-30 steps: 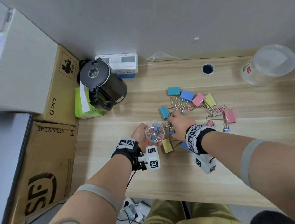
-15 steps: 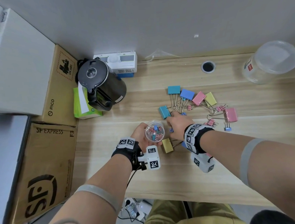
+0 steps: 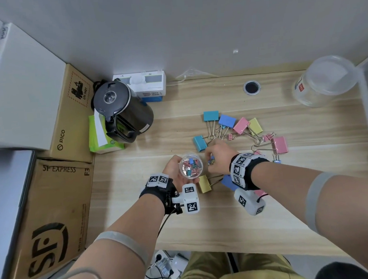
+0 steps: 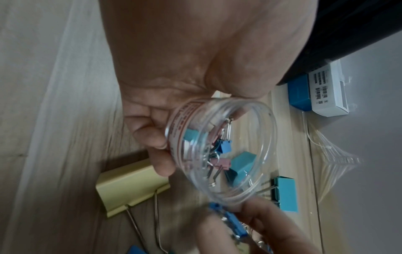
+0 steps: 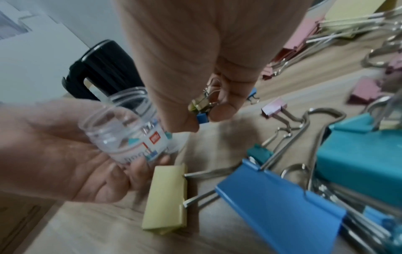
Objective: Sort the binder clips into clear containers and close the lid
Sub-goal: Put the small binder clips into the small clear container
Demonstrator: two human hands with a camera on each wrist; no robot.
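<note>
My left hand [image 3: 176, 168] grips a small clear jar [image 3: 190, 166] with no lid on; several small pink, blue and teal binder clips [image 4: 219, 154] lie inside it. Just right of the jar's mouth, my right hand [image 3: 216, 159] pinches small clips [image 5: 202, 110], a blue one and a yellow one, between thumb and fingers. Large binder clips [image 3: 229, 126] in teal, blue, pink and yellow lie scattered on the wooden desk [image 3: 203, 218] behind and right of my hands. A large yellow clip [image 3: 205, 183] and a large blue clip [image 5: 280, 211] lie under my wrists.
A big clear container with a lid [image 3: 326, 80] stands at the back right. A black kettle [image 3: 123, 112], a green tissue pack [image 3: 101, 138] and a white box [image 3: 142, 84] sit at the back left. Cardboard boxes [image 3: 55, 197] stand left of the desk. A cable hole [image 3: 252, 87] is near the wall.
My right hand has drawn back from the clip pile toward the jar's mouth with small clips pinched in it. The left hand and jar have stayed put.
</note>
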